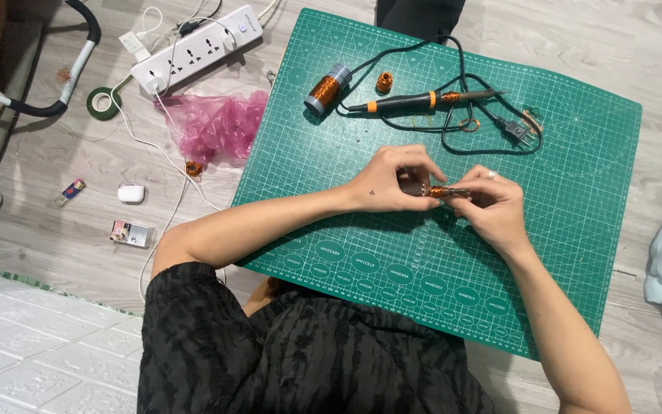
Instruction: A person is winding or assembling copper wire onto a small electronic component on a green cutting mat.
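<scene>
The small dark rod wound with copper-coloured wire [436, 192] sits pinched between both hands over the middle of the green gridded cutting mat [576, 192] on the floor, the left hand [392, 180] clenched round its dark end and the right hand [492, 203] gripping the tip. I'd judge the fine winding could slacken or slip off if either grip eased. Toward the mat's far edge lie a spool of copper wire [322, 90] and a black soldering iron with orange bands [423, 100], whose looped cord could snag a wrist; the crumpled pink plastic bag [216, 123] off the mat's left edge hides any contents.
</scene>
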